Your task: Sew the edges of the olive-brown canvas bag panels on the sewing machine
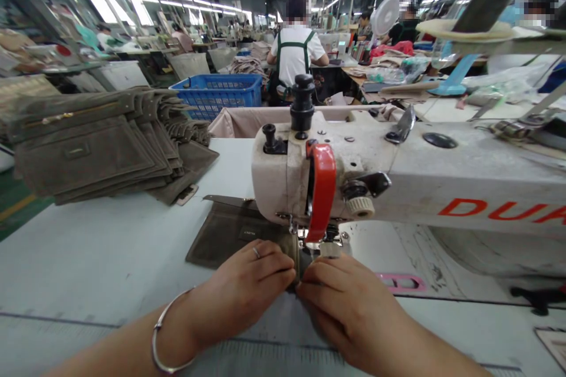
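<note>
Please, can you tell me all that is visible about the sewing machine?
This industrial sewing machine has a scuffed cream-white painted body, its long arm running right, bearing red letters "DUA", cut off by the view. The head carries a curved red cover, a black knob on top and a ribbed cream dial. Its metal foot stands at a dark olive fabric panel.

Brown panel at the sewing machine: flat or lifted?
Flat: the panel lies on the table, left hand and right hand at its edge.
</note>
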Demonstrator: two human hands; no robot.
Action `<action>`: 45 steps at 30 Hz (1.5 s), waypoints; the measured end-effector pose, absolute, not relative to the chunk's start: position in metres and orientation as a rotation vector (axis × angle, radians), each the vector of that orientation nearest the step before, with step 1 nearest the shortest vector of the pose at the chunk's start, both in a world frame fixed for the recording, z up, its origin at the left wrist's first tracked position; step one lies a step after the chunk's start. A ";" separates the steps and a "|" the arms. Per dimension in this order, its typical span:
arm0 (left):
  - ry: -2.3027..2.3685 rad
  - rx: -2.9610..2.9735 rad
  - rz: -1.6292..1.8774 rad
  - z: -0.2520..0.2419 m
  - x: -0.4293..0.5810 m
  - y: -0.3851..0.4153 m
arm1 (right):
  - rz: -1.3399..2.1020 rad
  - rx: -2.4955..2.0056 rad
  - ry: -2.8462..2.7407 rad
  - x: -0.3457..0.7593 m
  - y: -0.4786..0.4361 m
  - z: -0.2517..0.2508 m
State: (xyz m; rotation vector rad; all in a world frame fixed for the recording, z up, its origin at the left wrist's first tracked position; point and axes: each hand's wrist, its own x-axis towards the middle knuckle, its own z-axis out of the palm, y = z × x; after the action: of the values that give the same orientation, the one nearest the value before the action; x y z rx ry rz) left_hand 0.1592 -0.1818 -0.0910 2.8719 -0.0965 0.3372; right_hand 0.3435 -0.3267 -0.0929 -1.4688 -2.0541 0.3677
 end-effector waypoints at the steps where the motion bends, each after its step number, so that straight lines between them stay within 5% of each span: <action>1: -0.093 2.871 0.330 -0.091 0.160 -0.182 | 0.364 -1.466 -2.053 0.345 -0.327 -0.093; 38: -0.111 2.867 0.312 -0.094 0.159 -0.181 | 0.403 -1.496 -1.938 0.355 -0.327 -0.093; 45: -0.044 2.828 0.324 -0.085 0.161 -0.181 | 0.126 -1.714 -1.882 0.376 -0.344 -0.077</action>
State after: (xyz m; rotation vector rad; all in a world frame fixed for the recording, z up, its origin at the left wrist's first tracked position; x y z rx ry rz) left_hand 0.1613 -0.1812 -0.0855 2.8285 -0.0437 0.3238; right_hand 0.3759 -0.3435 -0.0773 -1.7144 -1.8817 0.1260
